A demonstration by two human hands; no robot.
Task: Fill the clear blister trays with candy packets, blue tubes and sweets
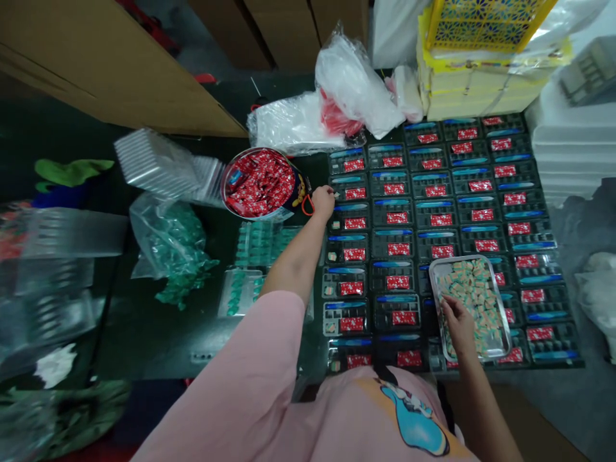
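My left hand [325, 200] reaches to the left column of black compartment trays [385, 218], its fingertips pinched on a small pale block [335, 194] over one tray. Each tray shows a blue pen [392, 174] and a red patterned packet [394, 188]; several in the left column also hold a small pale block in a corner. A shallow metal tray [505, 333] heaped with small orange-and-green striped blocks [474, 289] rests over the trays at right. My right hand [459, 324] is above its left side, fingertips together among the blocks; whatever is between them is hidden.
Left of the rows stand a round tub [226, 199] of red packets and stacked clear plastic trays [154, 160]. A bag of green pieces [168, 224] lies nearby. Behind are plastic bags [356, 83], a yellow basket [491, 25] and a cardboard box [120, 64].
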